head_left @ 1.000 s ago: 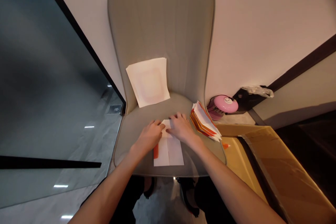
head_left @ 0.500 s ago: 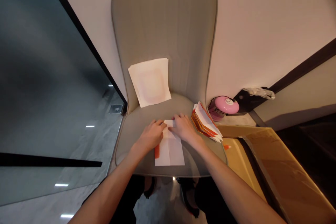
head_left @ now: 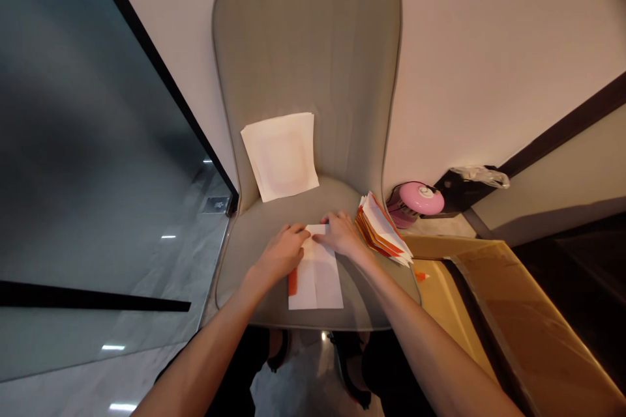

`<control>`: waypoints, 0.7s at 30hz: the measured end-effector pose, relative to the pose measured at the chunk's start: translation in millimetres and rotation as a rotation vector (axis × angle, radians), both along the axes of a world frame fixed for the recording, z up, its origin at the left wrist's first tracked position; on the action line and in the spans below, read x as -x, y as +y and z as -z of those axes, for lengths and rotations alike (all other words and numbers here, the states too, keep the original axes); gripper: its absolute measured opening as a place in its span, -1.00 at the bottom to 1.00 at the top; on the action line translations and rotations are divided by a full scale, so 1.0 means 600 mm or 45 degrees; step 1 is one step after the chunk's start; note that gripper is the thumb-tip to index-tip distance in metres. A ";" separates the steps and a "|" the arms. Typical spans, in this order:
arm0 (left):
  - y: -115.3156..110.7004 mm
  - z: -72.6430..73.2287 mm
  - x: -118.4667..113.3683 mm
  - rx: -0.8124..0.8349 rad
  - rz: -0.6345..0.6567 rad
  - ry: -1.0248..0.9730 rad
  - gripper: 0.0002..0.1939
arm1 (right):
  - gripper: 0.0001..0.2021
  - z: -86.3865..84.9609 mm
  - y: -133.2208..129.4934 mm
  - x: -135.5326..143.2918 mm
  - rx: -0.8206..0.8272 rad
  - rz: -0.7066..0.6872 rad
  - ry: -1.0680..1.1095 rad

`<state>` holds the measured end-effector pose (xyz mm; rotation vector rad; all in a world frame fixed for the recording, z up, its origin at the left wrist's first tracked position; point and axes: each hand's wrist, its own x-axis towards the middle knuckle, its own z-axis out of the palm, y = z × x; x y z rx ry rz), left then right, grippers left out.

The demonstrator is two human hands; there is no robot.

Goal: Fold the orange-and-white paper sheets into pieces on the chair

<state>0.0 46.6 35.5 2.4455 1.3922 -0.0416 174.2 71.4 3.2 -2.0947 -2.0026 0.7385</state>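
Observation:
A white paper (head_left: 317, 280) with folded side edges and an orange strip at its left lies on the chair seat. My left hand (head_left: 286, 249) presses on its upper left edge, fingers bent over the paper. On the upper right edge rests my right hand (head_left: 342, 234), its thumb reaching inward close to the left fingers. A stack of folded papers (head_left: 384, 231), white with orange edges, sits on the right side of the seat. Square white sheets (head_left: 283, 156) lean against the chair's backrest.
The grey chair (head_left: 308, 39) stands against a wall. An open cardboard box (head_left: 533, 319) is at the right, with a pink round-topped object (head_left: 420, 199) and a black box (head_left: 460, 192) behind it. Dark glass (head_left: 88, 143) fills the left.
The view has shifted slightly. My right hand's thumb has moved a little inward over the paper's top; my left hand stays in about the same place.

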 end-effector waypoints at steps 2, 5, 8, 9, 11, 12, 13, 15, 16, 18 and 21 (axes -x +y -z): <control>0.000 0.002 0.001 -0.003 0.000 -0.024 -0.58 | -0.57 -0.001 0.001 -0.001 -0.002 -0.005 0.007; 0.000 0.005 0.002 -0.002 -0.003 -0.036 -0.58 | -0.61 0.000 0.002 -0.002 -0.006 0.005 0.024; 0.001 0.006 0.002 0.013 -0.015 -0.027 -0.58 | -0.64 0.001 0.003 -0.002 -0.004 0.026 0.036; 0.001 0.006 0.002 0.016 -0.021 -0.026 -0.57 | -0.64 0.002 0.003 -0.001 -0.007 0.032 0.038; 0.001 0.006 0.002 0.017 -0.023 -0.031 -0.57 | -0.62 0.005 0.003 -0.001 -0.022 0.040 0.039; 0.001 0.005 0.002 0.017 -0.023 -0.032 -0.57 | -0.61 0.007 0.003 0.000 -0.032 0.044 0.039; 0.001 0.005 0.001 0.018 -0.023 -0.031 -0.58 | -0.60 0.009 0.003 0.000 -0.043 0.047 0.039; 0.001 0.003 0.001 0.019 -0.022 -0.029 -0.58 | -0.59 0.012 0.003 0.000 -0.056 0.050 0.042; 0.001 0.003 0.000 0.020 -0.021 -0.026 -0.59 | -0.60 0.013 0.003 -0.001 -0.058 0.049 0.047; 0.001 0.002 0.000 0.019 -0.021 -0.021 -0.59 | -0.60 0.014 0.004 -0.001 -0.056 0.051 0.057; 0.000 0.001 0.000 0.019 -0.024 -0.014 -0.58 | -0.62 0.013 0.005 -0.002 -0.050 0.052 0.062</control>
